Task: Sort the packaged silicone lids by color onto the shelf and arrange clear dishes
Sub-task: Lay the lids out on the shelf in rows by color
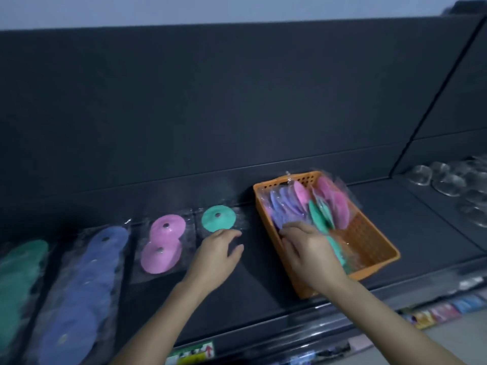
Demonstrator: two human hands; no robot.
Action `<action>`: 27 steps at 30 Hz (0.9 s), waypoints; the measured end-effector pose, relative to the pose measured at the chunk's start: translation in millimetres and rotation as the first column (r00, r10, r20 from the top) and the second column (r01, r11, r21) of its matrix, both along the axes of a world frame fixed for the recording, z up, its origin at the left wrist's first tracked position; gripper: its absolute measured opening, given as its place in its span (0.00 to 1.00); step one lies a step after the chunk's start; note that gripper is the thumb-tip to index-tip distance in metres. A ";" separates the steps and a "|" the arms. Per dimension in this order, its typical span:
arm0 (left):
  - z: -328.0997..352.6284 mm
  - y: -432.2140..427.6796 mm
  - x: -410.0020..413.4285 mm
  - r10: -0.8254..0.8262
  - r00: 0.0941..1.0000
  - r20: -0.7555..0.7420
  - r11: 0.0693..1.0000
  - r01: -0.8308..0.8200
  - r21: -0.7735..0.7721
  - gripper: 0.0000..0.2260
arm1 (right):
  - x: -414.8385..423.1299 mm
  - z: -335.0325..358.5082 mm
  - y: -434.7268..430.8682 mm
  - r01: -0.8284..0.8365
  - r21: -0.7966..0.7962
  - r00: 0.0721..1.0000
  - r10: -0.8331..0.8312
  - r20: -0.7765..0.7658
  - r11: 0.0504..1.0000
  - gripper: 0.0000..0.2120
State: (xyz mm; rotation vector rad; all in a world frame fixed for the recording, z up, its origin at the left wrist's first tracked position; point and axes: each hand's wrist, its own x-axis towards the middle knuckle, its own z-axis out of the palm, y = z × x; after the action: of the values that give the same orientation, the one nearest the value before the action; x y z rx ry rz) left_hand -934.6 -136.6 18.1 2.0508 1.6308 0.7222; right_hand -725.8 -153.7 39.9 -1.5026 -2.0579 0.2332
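Head view: dark shelf (pixel 263 291) with a dark back panel.

Left hand (pixel 213 259): palm down, fingers spread and relaxed, holding nothing. Its fingertips lie at the near edge of a clear packet holding one green lid (pixel 218 218).

Right hand (pixel 308 254): reaches into the orange basket (pixel 374 248), fingers laid on the packets there. The thumb is hidden and the hand is blurred, so whether it grips a packet cannot be told.

Basket contents: packaged lids standing on edge, blue lids (pixel 284 206) at the left, pink lids (pixel 334 204) at the right, a green one (pixel 317 216) between them, just beyond the right hand.

Sorted rows on the shelf, left to right:
- green row (pixel 18 280), at the frame edge
- blue row (pixel 87 285), overlapping front to back
- pink pair (pixel 163 243), two packets, one overlapping the other
- the single green lid, near the basket

Clear dishes (pixel 448 180) sit grouped on the next shelf bay, far right, well apart from the basket.

Writing: a shelf tag (pixel 192 353) on the front rail shows green and yellow with a red arrow; its text is too blurred to read. No print can be read on the lid packets.
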 end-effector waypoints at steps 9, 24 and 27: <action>9.1 18.5 81.1 0.074 0.971 0.228 0.984 -0.033 -0.177 0.26 | 76.8 -4.0 22.8 0.218 0.085 0.975 -0.214 -0.055 0.972 0.17; 2.4 62.3 107.0 -0.017 0.926 0.378 0.958 0.123 -0.258 0.17 | 123.3 -2.6 73.8 0.362 -0.287 0.854 -0.439 -0.280 0.887 0.24; 6.2 70.5 118.7 -0.035 0.926 0.375 0.960 0.136 -0.244 0.15 | 131.4 1.9 84.2 0.361 -0.371 0.829 -0.476 -0.292 0.856 0.27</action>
State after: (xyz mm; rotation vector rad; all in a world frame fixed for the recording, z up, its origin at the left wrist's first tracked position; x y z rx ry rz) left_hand -815.9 -66.1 24.4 1.6667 1.3343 0.7566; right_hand -594.3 -69.4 41.8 -1.8867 -1.3844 0.6277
